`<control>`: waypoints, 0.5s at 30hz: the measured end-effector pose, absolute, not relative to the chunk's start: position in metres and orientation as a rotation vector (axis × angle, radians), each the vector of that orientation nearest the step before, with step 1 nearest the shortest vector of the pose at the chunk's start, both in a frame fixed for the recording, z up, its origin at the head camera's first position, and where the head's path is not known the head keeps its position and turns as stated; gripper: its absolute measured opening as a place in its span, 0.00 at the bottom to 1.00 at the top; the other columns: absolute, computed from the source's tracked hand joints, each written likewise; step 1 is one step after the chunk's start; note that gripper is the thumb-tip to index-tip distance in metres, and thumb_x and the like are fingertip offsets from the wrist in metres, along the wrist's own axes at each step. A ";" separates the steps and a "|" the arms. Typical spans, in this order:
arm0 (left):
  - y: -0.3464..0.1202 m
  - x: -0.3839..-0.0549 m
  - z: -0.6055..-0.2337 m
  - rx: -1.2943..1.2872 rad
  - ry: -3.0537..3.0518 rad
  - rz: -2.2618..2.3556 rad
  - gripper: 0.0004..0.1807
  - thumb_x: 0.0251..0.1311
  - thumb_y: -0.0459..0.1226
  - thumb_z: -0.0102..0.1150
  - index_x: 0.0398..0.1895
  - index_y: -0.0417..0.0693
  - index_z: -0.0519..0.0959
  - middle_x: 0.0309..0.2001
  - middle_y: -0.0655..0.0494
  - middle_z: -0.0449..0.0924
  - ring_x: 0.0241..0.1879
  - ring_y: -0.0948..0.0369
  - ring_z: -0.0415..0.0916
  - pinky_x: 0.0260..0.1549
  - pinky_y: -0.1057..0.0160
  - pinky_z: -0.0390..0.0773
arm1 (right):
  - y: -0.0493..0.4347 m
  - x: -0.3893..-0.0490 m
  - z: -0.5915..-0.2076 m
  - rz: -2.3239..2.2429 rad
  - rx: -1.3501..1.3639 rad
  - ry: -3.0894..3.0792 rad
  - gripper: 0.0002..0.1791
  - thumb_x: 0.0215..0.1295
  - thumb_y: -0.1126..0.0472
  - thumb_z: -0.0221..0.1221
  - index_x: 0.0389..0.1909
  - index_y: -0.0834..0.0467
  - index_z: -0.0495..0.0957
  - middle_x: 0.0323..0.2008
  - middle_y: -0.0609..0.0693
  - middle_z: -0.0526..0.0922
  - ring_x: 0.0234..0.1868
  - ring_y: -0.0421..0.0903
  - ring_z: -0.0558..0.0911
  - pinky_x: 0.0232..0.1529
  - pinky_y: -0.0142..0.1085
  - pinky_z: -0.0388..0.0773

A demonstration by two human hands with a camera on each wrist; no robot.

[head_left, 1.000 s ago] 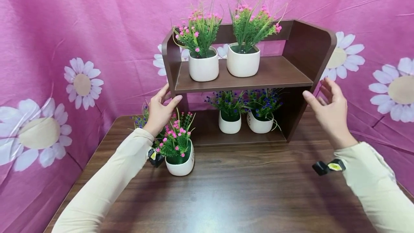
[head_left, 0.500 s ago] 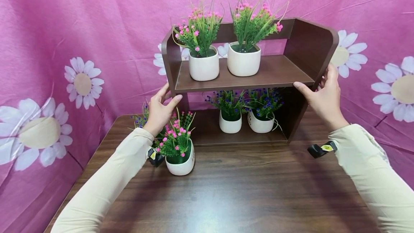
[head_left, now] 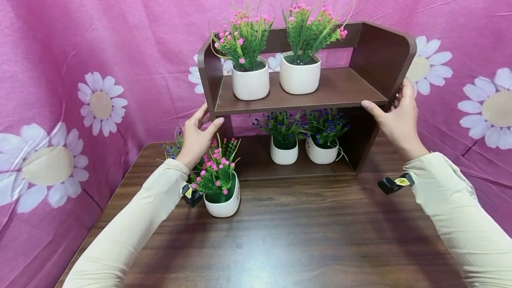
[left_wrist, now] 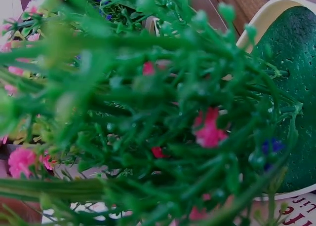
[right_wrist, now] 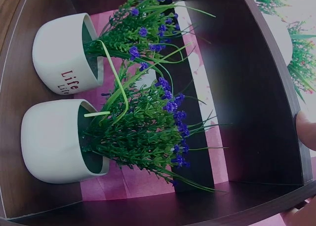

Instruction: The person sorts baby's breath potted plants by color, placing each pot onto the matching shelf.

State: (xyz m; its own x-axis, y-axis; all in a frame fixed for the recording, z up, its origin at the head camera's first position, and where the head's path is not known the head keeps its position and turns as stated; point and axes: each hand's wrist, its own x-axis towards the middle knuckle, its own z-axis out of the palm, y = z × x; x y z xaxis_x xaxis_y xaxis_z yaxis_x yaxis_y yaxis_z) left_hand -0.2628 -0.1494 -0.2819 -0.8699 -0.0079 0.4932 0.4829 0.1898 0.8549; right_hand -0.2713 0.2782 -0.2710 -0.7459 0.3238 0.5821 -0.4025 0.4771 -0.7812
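A dark brown two-tier shelf (head_left: 344, 84) stands on the table between the hands. My left hand (head_left: 196, 139) grips its left side panel, thumb in front and fingers along the outer face. On the other side my right hand (head_left: 399, 121) holds the right panel, its thumb (right_wrist: 307, 130) on the upper board's front edge and its fingers behind. Two white pots with pink flowers, a left one (head_left: 251, 83) and a right one (head_left: 300, 77), sit on the upper tier. Below them are two blue-flowered pots, one plain (right_wrist: 59, 142) and one lettered (right_wrist: 61, 53).
A white pot with pink flowers (head_left: 222, 203) stands on the table (head_left: 304, 234) before the shelf's left end, below the left hand. Blue flowers (head_left: 172, 149) show behind the left wrist. A pink curtain (head_left: 132, 21) with daisies hangs behind the table.
My right hand has moved left and slightly up, from beside the right panel to a hold on it. The left hand has kept its place.
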 end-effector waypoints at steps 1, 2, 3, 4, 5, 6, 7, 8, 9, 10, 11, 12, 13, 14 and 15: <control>-0.150 -0.265 -0.284 -0.443 -2.085 -1.734 0.32 0.60 0.30 0.61 0.69 0.42 0.64 0.64 0.43 0.70 0.59 0.48 0.73 0.36 0.73 0.82 | 0.278 -0.271 -0.271 1.320 0.070 -2.021 0.46 0.52 0.65 0.69 0.70 0.52 0.55 0.61 0.51 0.70 0.58 0.40 0.71 0.60 0.28 0.68; -0.152 -0.268 -0.285 -0.442 -2.091 -1.742 0.33 0.60 0.31 0.62 0.69 0.44 0.65 0.64 0.44 0.70 0.59 0.49 0.73 0.38 0.74 0.81 | 0.278 -0.272 -0.271 1.321 0.076 -2.019 0.47 0.52 0.66 0.69 0.70 0.52 0.55 0.61 0.51 0.70 0.58 0.40 0.71 0.61 0.28 0.68; -0.154 -0.270 -0.287 -0.438 -2.103 -1.745 0.33 0.60 0.32 0.62 0.69 0.46 0.65 0.65 0.45 0.70 0.60 0.50 0.73 0.40 0.74 0.81 | 0.278 -0.272 -0.271 1.321 0.080 -2.018 0.47 0.52 0.66 0.69 0.70 0.52 0.55 0.61 0.52 0.70 0.58 0.40 0.71 0.60 0.28 0.68; -0.155 -0.272 -0.288 -0.433 -2.121 -1.743 0.33 0.60 0.33 0.62 0.70 0.48 0.65 0.65 0.47 0.70 0.60 0.51 0.73 0.43 0.73 0.81 | 0.278 -0.271 -0.271 1.321 0.082 -2.015 0.46 0.52 0.66 0.69 0.70 0.51 0.55 0.61 0.51 0.70 0.58 0.40 0.71 0.60 0.28 0.68; -0.158 -0.274 -0.288 -0.427 -2.144 -1.738 0.33 0.60 0.35 0.63 0.70 0.50 0.65 0.65 0.49 0.70 0.60 0.53 0.72 0.44 0.72 0.80 | 0.278 -0.271 -0.271 1.321 0.088 -2.010 0.47 0.51 0.66 0.70 0.70 0.51 0.56 0.61 0.52 0.70 0.58 0.40 0.71 0.60 0.28 0.68; -0.160 -0.275 -0.289 -0.416 -2.174 -1.720 0.33 0.60 0.37 0.64 0.70 0.53 0.65 0.65 0.50 0.70 0.60 0.54 0.73 0.45 0.70 0.81 | 0.278 -0.271 -0.271 1.321 0.094 -2.006 0.46 0.51 0.66 0.70 0.70 0.51 0.56 0.61 0.51 0.71 0.58 0.40 0.71 0.59 0.28 0.69; -0.162 -0.273 -0.288 -0.408 -2.207 -1.688 0.33 0.60 0.39 0.64 0.70 0.54 0.65 0.65 0.50 0.71 0.59 0.53 0.74 0.46 0.67 0.81 | 0.278 -0.271 -0.272 1.318 0.097 -2.004 0.46 0.51 0.65 0.70 0.70 0.50 0.56 0.60 0.51 0.71 0.57 0.40 0.71 0.59 0.27 0.69; -0.164 -0.270 -0.287 -0.399 -2.243 -1.640 0.34 0.60 0.41 0.64 0.70 0.55 0.65 0.65 0.51 0.71 0.59 0.53 0.74 0.46 0.64 0.82 | 0.278 -0.271 -0.272 1.318 0.099 -2.002 0.46 0.51 0.65 0.70 0.70 0.50 0.56 0.60 0.51 0.71 0.57 0.39 0.71 0.59 0.27 0.69; -0.166 -0.267 -0.285 -0.395 -2.270 -1.589 0.34 0.60 0.42 0.64 0.70 0.55 0.65 0.64 0.50 0.71 0.59 0.53 0.74 0.48 0.61 0.81 | 0.277 -0.271 -0.273 1.316 0.099 -2.002 0.46 0.51 0.65 0.70 0.70 0.50 0.57 0.60 0.50 0.71 0.57 0.39 0.72 0.58 0.27 0.69; -0.167 -0.264 -0.284 -0.395 -2.287 -1.540 0.34 0.59 0.43 0.65 0.69 0.56 0.66 0.64 0.51 0.71 0.59 0.53 0.74 0.52 0.58 0.80 | 0.277 -0.271 -0.273 1.313 0.098 -2.003 0.46 0.51 0.65 0.70 0.69 0.51 0.57 0.60 0.50 0.71 0.57 0.39 0.72 0.58 0.27 0.69; -0.169 -0.260 -0.282 -0.398 -2.299 -1.487 0.34 0.59 0.44 0.65 0.69 0.55 0.66 0.64 0.51 0.71 0.60 0.53 0.73 0.55 0.56 0.78 | 0.277 -0.271 -0.274 1.312 0.096 -2.003 0.45 0.51 0.65 0.70 0.69 0.51 0.57 0.59 0.49 0.71 0.57 0.39 0.72 0.58 0.27 0.69; -0.170 -0.256 -0.280 -0.401 -2.298 -1.440 0.34 0.59 0.44 0.65 0.69 0.55 0.67 0.64 0.50 0.72 0.60 0.54 0.72 0.58 0.54 0.75 | 0.277 -0.271 -0.274 1.311 0.092 -2.005 0.45 0.52 0.65 0.70 0.69 0.51 0.58 0.58 0.49 0.71 0.56 0.39 0.72 0.58 0.27 0.69; -0.172 -0.251 -0.278 -0.407 -2.290 -1.410 0.33 0.58 0.44 0.66 0.68 0.55 0.68 0.64 0.50 0.71 0.62 0.54 0.71 0.61 0.53 0.72 | 0.277 -0.271 -0.274 1.311 0.087 -2.006 0.44 0.52 0.64 0.70 0.69 0.52 0.58 0.58 0.48 0.71 0.56 0.39 0.72 0.59 0.26 0.69; -0.174 -0.247 -0.277 -0.409 -2.280 -1.383 0.33 0.58 0.44 0.66 0.68 0.54 0.68 0.64 0.51 0.71 0.63 0.55 0.69 0.63 0.53 0.69 | 0.277 -0.271 -0.274 1.311 0.084 -2.005 0.44 0.52 0.64 0.70 0.69 0.52 0.58 0.57 0.47 0.71 0.56 0.39 0.72 0.59 0.26 0.69; -0.175 -0.243 -0.275 -0.417 -2.266 -1.378 0.33 0.58 0.43 0.66 0.68 0.54 0.68 0.65 0.51 0.70 0.65 0.57 0.67 0.66 0.54 0.65 | 0.277 -0.271 -0.274 1.311 0.080 -2.004 0.44 0.52 0.64 0.70 0.69 0.53 0.58 0.57 0.46 0.71 0.56 0.39 0.72 0.59 0.26 0.69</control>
